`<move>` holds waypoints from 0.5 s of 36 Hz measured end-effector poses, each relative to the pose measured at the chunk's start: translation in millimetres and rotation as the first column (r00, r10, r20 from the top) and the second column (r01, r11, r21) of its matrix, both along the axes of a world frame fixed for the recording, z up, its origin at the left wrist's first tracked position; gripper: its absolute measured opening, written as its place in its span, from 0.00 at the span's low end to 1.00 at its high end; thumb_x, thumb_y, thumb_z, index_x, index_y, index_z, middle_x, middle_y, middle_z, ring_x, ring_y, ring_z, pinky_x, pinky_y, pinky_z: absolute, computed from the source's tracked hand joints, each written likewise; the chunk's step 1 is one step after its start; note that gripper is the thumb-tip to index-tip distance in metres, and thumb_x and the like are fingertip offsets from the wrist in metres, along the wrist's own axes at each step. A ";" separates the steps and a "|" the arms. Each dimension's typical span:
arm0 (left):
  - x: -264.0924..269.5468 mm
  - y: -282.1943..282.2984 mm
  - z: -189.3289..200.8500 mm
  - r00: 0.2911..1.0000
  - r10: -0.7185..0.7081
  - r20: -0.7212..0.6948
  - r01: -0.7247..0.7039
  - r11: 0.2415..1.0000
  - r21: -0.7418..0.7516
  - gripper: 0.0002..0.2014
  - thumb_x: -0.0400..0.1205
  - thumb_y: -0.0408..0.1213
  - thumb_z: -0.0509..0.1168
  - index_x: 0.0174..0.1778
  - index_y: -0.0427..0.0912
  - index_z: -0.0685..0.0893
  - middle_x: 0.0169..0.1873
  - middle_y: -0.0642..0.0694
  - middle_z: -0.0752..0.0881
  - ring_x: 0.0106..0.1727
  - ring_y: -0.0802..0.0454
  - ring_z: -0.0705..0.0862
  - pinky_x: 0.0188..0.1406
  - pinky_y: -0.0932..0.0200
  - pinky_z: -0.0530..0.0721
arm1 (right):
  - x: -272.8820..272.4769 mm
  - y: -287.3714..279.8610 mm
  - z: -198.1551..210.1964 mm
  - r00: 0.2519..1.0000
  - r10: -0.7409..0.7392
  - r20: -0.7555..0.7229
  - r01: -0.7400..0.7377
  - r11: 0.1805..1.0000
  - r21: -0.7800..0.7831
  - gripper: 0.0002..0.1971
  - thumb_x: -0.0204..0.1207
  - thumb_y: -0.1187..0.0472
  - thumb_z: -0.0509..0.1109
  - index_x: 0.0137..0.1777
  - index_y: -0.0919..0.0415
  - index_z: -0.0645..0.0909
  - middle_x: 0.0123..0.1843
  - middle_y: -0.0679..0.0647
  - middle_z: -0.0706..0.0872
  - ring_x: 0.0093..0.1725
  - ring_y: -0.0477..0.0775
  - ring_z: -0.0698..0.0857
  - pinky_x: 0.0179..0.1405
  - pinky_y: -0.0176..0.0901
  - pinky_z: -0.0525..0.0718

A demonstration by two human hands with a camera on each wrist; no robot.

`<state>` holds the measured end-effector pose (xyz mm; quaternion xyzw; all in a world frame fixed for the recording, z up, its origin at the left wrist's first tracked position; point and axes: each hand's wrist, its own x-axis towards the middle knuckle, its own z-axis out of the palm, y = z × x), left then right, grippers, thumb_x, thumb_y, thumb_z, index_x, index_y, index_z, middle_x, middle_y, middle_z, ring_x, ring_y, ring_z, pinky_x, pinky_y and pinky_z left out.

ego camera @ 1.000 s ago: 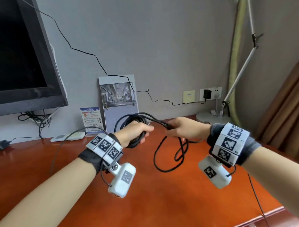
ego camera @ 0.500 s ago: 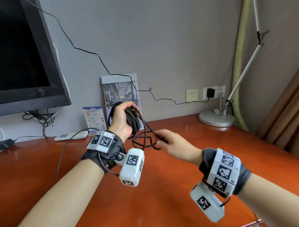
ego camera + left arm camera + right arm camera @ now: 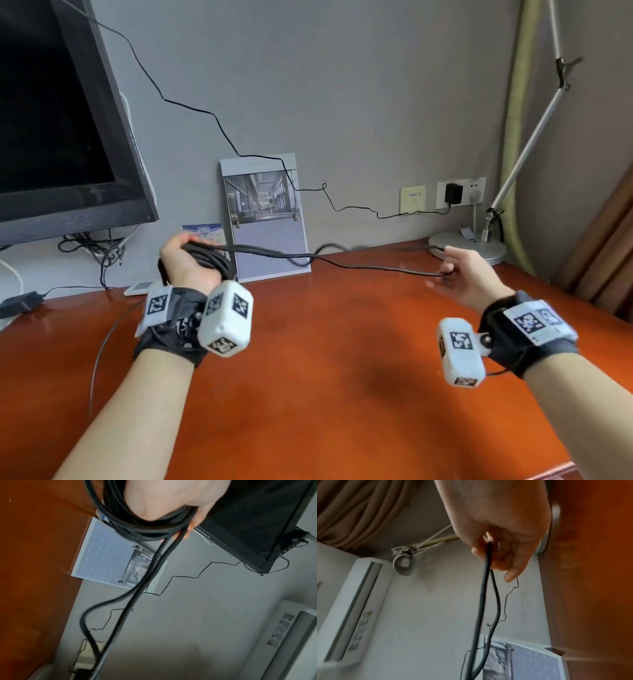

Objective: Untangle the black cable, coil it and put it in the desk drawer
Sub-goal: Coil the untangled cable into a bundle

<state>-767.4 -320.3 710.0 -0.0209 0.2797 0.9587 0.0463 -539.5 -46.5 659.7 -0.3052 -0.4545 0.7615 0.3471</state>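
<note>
Most of the cable (image 3: 209, 260) is already looped in the left hand (image 3: 186, 262), whose fingers curl round the bundle above the desk (image 3: 342, 377). The right hand (image 3: 460, 277) pinches what seems a last doubled length, stretched between them. Left: finish coiling, then the drawer, which is out of view.

The head view looks forward and down over the surface (image 3: 342, 377) toward the far wall. Each wrist view sits close behind its hand, rolled sideways, facing that wall. All three share the leaning calendar (image 3: 267, 219) (image 3: 109, 561) (image 3: 530, 661).
</note>
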 end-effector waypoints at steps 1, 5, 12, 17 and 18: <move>0.0 -0.8 -3.2 1.000 0.011 0.020 -0.011 1.000 -0.018 0.17 0.79 0.30 0.57 0.23 0.43 0.66 0.15 0.47 0.74 0.18 0.49 0.76 0.25 0.65 0.76 | -0.3 2.3 -2.6 1.000 -0.011 -0.020 0.010 0.999 -0.052 0.16 0.84 0.58 0.58 0.33 0.54 0.66 0.14 0.45 0.66 0.16 0.45 0.74 0.34 0.48 0.85; -2.4 0.3 -20.6 0.993 0.040 0.114 -0.036 0.999 -0.036 0.17 0.78 0.30 0.59 0.23 0.43 0.65 0.18 0.47 0.73 0.20 0.49 0.74 0.23 0.66 0.75 | -10.0 -0.6 -9.8 0.993 -0.095 -0.075 0.083 0.986 -0.147 0.17 0.83 0.63 0.53 0.30 0.54 0.64 0.13 0.46 0.68 0.14 0.44 0.69 0.29 0.41 0.87; 5.3 16.8 -31.3 0.996 0.085 0.006 -0.077 0.927 -0.367 0.13 0.73 0.27 0.63 0.22 0.38 0.72 0.18 0.46 0.77 0.20 0.51 0.73 0.22 0.64 0.70 | -19.5 -7.0 -21.0 0.798 -0.223 0.559 0.050 0.950 0.307 0.22 0.77 0.70 0.61 0.72 0.67 0.72 0.72 0.69 0.73 0.72 0.68 0.73 0.67 0.55 0.74; 30.0 36.4 -26.1 0.962 -0.175 -0.210 0.049 0.867 -0.496 0.18 0.76 0.26 0.63 0.19 0.42 0.76 0.14 0.53 0.78 0.29 0.50 0.77 0.37 0.58 0.73 | -40.5 -61.2 3.6 0.885 -0.191 0.425 -0.171 0.715 0.678 0.37 0.74 0.62 0.72 0.80 0.66 0.60 0.79 0.63 0.61 0.78 0.60 0.63 0.74 0.45 0.63; 37.3 41.4 -25.6 0.943 -0.236 -0.233 0.094 0.864 -0.494 0.17 0.78 0.27 0.62 0.22 0.42 0.76 0.16 0.54 0.80 0.33 0.49 0.80 0.39 0.58 0.73 | -43.6 -77.5 7.1 0.906 -0.062 0.419 -0.282 0.651 0.705 0.40 0.74 0.62 0.73 0.82 0.64 0.57 0.81 0.59 0.61 0.79 0.55 0.63 0.72 0.39 0.63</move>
